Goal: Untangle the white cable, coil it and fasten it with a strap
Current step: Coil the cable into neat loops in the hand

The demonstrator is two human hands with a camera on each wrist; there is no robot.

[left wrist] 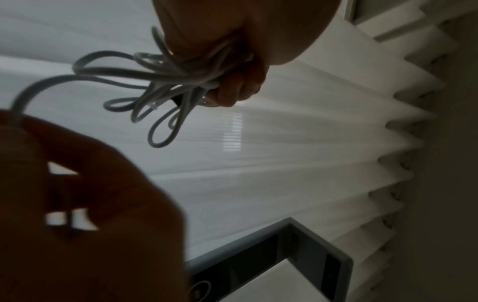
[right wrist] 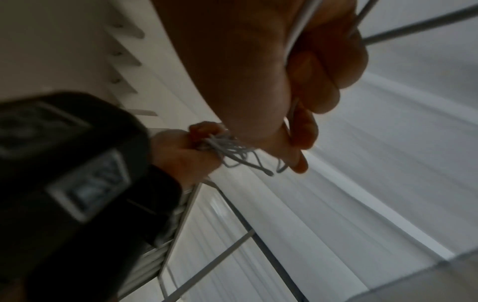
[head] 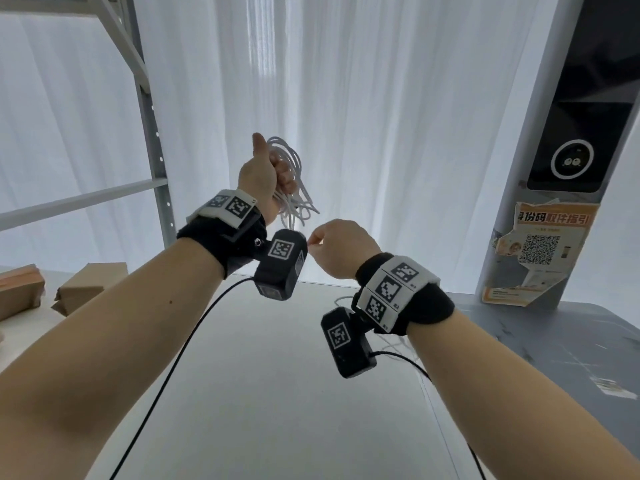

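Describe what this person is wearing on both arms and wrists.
Both forearms are bare, with no sleeves. The left hand and right hand are ungloved. Each wrist carries a black fabric wristband topped by a white band of square black-and-white coded markers. A black box-shaped camera with its own marker hangs under each wrist, trailing a thin black cable.

1 cable (head: 292, 188), 2 boxes (head: 88, 284)

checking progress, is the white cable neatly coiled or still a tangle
Still a tangle: the cable hangs in uneven loops from the left hand.
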